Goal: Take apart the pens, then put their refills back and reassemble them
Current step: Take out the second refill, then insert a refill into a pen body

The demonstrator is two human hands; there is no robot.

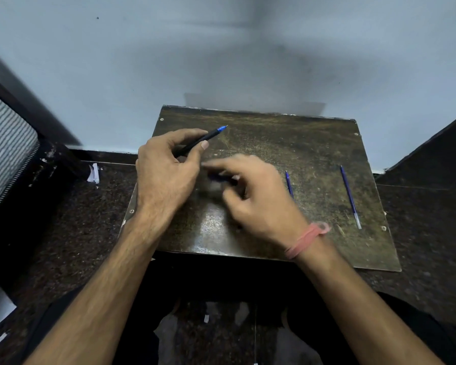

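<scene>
Now my left hand [166, 169] pinches the black pen [199, 140], blue tip pointing away over the board [313, 143]. My right hand [256, 196] is blurred, curled around something dark I cannot identify. Two loose refills [289, 184] [350, 197] lie to the right. I should probably hold the barrel steady and feed a refill in straight, without forcing it.

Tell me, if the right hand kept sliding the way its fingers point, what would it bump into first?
Probably the left hand. The right hand points left across the board, its blurred fingertips already close to the left thumb. It seems to hold something dark, too blurred to name. Depth is hard to judge.
</scene>
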